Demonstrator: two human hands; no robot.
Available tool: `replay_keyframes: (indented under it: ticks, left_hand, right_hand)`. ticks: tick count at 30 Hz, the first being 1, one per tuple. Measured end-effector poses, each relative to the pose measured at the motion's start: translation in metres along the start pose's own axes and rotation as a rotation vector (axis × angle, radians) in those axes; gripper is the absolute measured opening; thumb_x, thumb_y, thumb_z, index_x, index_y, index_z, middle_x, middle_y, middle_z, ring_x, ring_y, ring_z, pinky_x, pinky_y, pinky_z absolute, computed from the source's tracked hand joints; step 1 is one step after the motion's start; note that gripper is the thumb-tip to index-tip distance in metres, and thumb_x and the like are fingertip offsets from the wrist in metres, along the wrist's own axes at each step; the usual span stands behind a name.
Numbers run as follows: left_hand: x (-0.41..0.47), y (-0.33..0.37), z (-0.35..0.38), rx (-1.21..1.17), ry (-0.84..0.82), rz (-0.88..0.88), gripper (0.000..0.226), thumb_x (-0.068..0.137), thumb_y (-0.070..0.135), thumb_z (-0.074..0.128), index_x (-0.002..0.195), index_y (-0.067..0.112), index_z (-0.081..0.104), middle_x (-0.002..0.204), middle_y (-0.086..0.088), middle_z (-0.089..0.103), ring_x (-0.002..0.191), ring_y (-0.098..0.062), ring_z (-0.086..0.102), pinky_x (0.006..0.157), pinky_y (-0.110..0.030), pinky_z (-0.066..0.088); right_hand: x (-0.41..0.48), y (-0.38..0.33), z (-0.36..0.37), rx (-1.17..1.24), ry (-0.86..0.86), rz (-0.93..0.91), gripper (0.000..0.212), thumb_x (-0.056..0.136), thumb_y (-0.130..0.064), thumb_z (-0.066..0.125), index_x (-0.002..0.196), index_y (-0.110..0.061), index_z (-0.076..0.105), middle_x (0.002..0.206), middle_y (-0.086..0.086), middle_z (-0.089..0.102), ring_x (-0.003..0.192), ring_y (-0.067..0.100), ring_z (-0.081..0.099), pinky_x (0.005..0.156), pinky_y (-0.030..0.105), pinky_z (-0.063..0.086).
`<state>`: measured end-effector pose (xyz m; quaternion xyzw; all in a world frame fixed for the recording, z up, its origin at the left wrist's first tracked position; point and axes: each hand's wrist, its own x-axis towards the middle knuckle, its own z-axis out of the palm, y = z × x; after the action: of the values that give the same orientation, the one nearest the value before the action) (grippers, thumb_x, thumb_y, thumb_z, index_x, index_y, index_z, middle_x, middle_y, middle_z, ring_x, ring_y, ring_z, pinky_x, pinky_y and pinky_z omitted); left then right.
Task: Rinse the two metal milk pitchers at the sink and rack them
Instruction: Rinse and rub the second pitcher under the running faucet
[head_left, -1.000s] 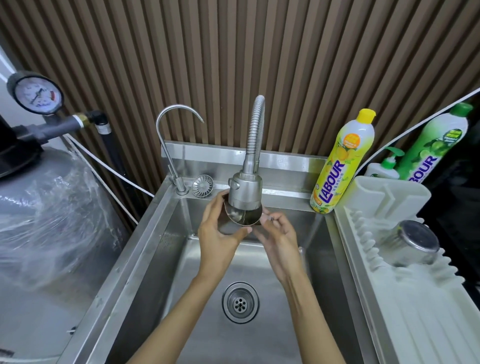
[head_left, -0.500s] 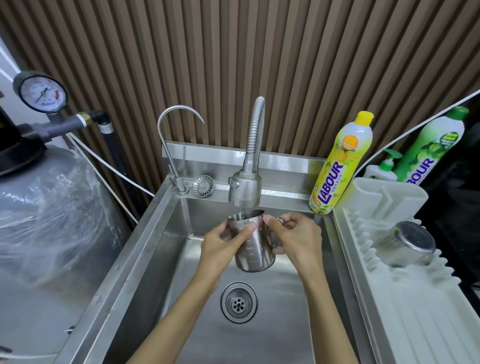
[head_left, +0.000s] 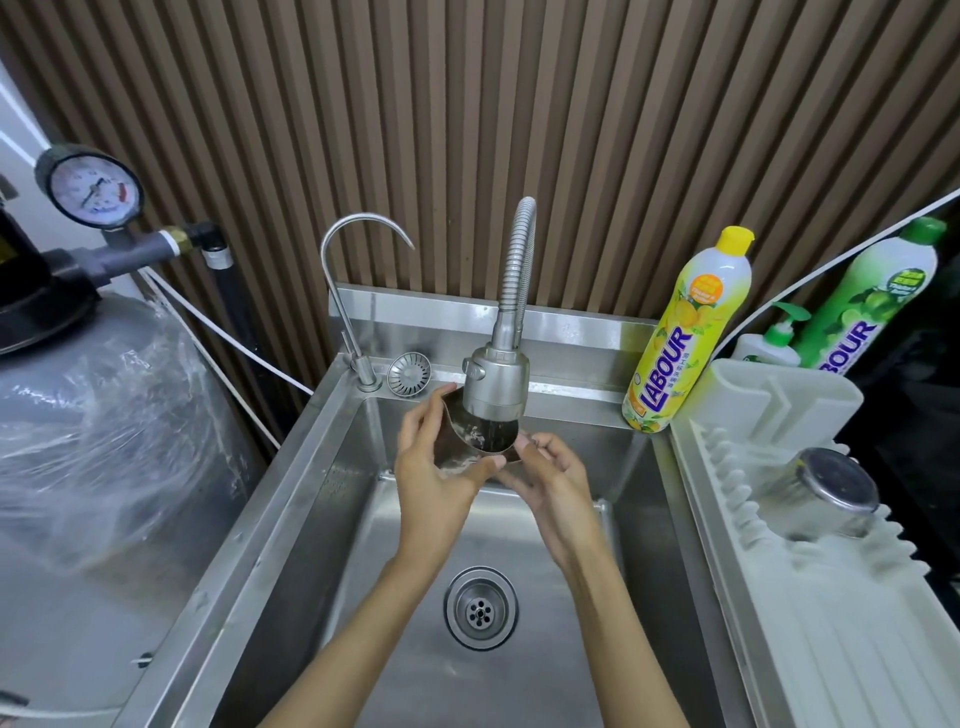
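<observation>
Rinsing the pitcher (head_left: 470, 441), tilted under the running tap (head_left: 496, 382) above the sink (head_left: 291, 493), I have my left hand (head_left: 434, 478) in a grip round its body and my right hand (head_left: 550, 478) gripping its near side. Next, I judge: drain it, then upend it beside the other pitcher (head_left: 826, 493) on the rack (head_left: 831, 623).

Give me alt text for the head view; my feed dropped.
The left hand and right hand hold a milk pitcher tilted under the running spray faucet over the steel sink. A second pitcher rests bottom-up on the white drying rack at right.
</observation>
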<state>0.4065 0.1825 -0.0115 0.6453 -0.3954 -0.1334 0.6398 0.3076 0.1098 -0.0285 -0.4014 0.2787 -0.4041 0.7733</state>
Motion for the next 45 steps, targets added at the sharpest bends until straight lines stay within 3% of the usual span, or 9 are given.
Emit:
replay_keyframes:
  ticks: [7, 11, 14, 19, 23, 27, 33, 38, 45]
  left_hand:
    - [-0.010, -0.004, -0.001, 0.199, 0.075, -0.156, 0.063, 0.051, 0.058, 0.082, 0.103, 0.028, 0.065, 0.087, 0.003, 0.047, 0.086, -0.012, 0.058, 0.076, -0.014, 0.041]
    - [-0.013, -0.012, 0.004, 0.134, -0.086, -0.283, 0.048, 0.055, 0.062, 0.076, 0.092, 0.034, 0.068, 0.092, -0.001, 0.062, 0.085, 0.002, 0.061, 0.080, -0.017, 0.047]
    - [-0.009, -0.018, 0.008, -0.032, -0.202, -0.324, 0.049, 0.053, 0.055, 0.079, 0.096, 0.034, 0.068, 0.100, -0.006, 0.071, 0.091, -0.010, 0.067, 0.082, -0.020, 0.051]
    - [0.001, -0.019, 0.018, -0.247, -0.146, -0.205, 0.061, 0.063, 0.005, 0.084, 0.116, 0.018, 0.056, 0.117, -0.004, 0.064, 0.112, -0.016, 0.062, 0.096, -0.023, 0.047]
    - [0.007, -0.012, 0.013, -0.126, -0.036, -0.031, 0.082, 0.058, 0.013, 0.085, 0.118, 0.048, 0.042, 0.121, 0.020, 0.052, 0.115, 0.008, 0.051, 0.098, -0.014, 0.039]
    - [0.005, 0.000, 0.004, 0.050, 0.000, 0.072, 0.072, 0.053, 0.048, 0.075, 0.118, 0.046, 0.044, 0.114, 0.024, 0.045, 0.109, 0.009, 0.048, 0.092, -0.003, 0.034]
    - [0.002, -0.006, -0.003, 0.347, 0.047, 0.007, 0.079, 0.050, 0.077, 0.061, 0.106, 0.021, 0.067, 0.084, 0.006, 0.054, 0.074, -0.004, 0.054, 0.070, -0.002, 0.034]
    - [-0.001, -0.011, 0.003, 0.079, -0.152, -0.208, 0.047, 0.049, 0.062, 0.079, 0.088, 0.040, 0.066, 0.087, 0.003, 0.069, 0.081, -0.003, 0.067, 0.075, -0.015, 0.049]
    - [0.008, -0.017, 0.016, -0.279, -0.127, -0.164, 0.072, 0.052, 0.018, 0.089, 0.118, 0.016, 0.058, 0.115, -0.004, 0.067, 0.111, -0.013, 0.062, 0.100, -0.028, 0.047]
  right_hand:
    - [-0.014, -0.023, 0.001, -0.405, 0.172, 0.073, 0.019, 0.083, -0.021, 0.068, 0.076, -0.006, 0.059, 0.083, 0.014, 0.072, 0.078, 0.023, 0.072, 0.056, 0.034, 0.059]
    - [-0.019, -0.042, -0.001, -0.774, 0.310, -0.037, 0.025, 0.075, -0.030, 0.076, 0.065, -0.014, 0.059, 0.073, 0.008, 0.071, 0.069, 0.022, 0.071, 0.060, 0.045, 0.060]
    - [-0.019, -0.047, 0.002, -1.011, 0.353, -0.196, 0.030, 0.072, -0.037, 0.075, 0.058, -0.022, 0.053, 0.069, 0.005, 0.070, 0.069, 0.027, 0.067, 0.071, 0.044, 0.057]
    - [-0.017, -0.041, 0.005, -0.687, 0.227, -0.280, 0.021, 0.083, -0.005, 0.065, 0.072, -0.012, 0.049, 0.099, -0.012, 0.070, 0.091, 0.000, 0.066, 0.084, 0.017, 0.050]
    - [-0.007, -0.024, 0.003, -0.390, 0.096, -0.175, 0.015, 0.090, -0.007, 0.057, 0.080, -0.009, 0.046, 0.115, -0.006, 0.066, 0.111, 0.014, 0.061, 0.095, 0.028, 0.049]
    - [-0.004, -0.012, 0.002, -0.167, 0.036, -0.032, 0.017, 0.091, -0.010, 0.055, 0.077, -0.006, 0.046, 0.099, 0.020, 0.066, 0.097, 0.031, 0.065, 0.090, 0.044, 0.054]
    - [-0.011, -0.028, 0.002, -0.570, 0.178, 0.006, 0.023, 0.088, -0.023, 0.062, 0.083, -0.002, 0.054, 0.086, 0.021, 0.067, 0.081, 0.027, 0.069, 0.060, 0.034, 0.060]
    - [-0.020, -0.055, 0.011, -1.232, 0.304, -0.215, 0.025, 0.084, -0.036, 0.064, 0.077, -0.015, 0.051, 0.079, 0.006, 0.068, 0.085, 0.032, 0.063, 0.081, 0.046, 0.050]
    - [-0.011, -0.045, 0.007, -0.775, 0.167, -0.322, 0.013, 0.086, -0.006, 0.062, 0.081, -0.015, 0.054, 0.099, -0.022, 0.065, 0.088, -0.007, 0.063, 0.080, 0.012, 0.045]
